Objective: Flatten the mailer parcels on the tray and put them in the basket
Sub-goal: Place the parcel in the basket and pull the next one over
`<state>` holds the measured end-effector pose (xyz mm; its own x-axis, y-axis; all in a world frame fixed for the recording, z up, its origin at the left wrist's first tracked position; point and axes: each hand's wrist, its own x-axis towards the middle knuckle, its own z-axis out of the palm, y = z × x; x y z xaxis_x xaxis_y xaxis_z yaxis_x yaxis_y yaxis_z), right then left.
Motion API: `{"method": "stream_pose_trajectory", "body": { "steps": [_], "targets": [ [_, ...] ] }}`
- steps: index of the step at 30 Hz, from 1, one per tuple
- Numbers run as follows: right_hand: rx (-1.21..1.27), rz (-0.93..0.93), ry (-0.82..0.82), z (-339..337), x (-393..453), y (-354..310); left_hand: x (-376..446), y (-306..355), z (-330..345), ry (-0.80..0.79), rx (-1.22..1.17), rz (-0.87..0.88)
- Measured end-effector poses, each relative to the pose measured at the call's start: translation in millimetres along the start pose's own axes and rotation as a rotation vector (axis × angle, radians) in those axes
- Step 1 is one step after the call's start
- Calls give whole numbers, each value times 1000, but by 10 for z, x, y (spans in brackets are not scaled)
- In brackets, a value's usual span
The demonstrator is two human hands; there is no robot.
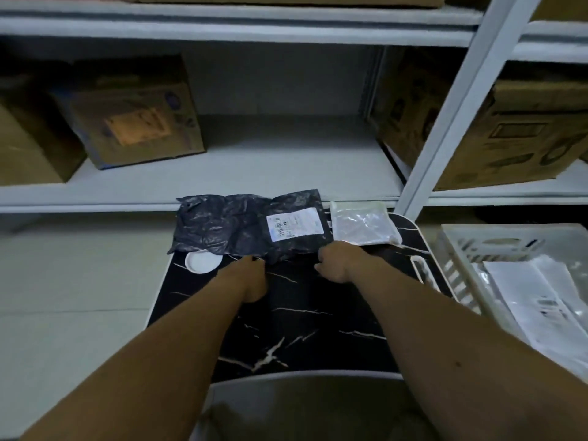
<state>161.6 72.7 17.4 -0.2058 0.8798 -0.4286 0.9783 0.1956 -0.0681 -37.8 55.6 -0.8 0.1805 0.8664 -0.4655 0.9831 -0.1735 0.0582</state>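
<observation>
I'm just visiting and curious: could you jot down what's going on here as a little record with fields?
Setting: shelving with cardboard boxes
Work surface: black marbled tray
Being handled: dark mailer parcel, white label up
Left hand: at the parcel's near edge, grip unclear
Right hand: at the near edge too, fingers curled
Waiting: clear mailer on the tray, right of the dark one
Basket: right of tray, white mailers inside

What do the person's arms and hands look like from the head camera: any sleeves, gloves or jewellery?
Both forearms are bare as far as the frame shows, with no sleeves in view. The left hand and right hand wear no gloves. No watch, bracelet or ring is visible. A small dark spot marks the right forearm.
</observation>
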Motion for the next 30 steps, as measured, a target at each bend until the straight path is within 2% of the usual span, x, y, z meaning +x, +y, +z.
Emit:
{"method": "stream_pose_trajectory", "body": {
  "steps": [8,15,18,21,24,28,30],
  "targets": [
    [-235,-64,50,290,374,-311,330,-198,182,79,9,-115],
    [-145,-45,371,460,439,-344,419,-186,222,154,70,-98],
    [-97,-61,477,485,325,-386,368,-163,272,196,-20,-82],
    [-65,-96,560,524,150,-470,254,-90,257,306,-127,-78],
    [-35,-125,608,610,-82,-581,209,-18,263,303,-439,-171],
    [-50,-119,589,861,-466,-711,1,103,384,151,-1057,-395],
    [-68,-131,554,984,-622,-764,-84,117,485,123,-1151,-433]
  ]
}}
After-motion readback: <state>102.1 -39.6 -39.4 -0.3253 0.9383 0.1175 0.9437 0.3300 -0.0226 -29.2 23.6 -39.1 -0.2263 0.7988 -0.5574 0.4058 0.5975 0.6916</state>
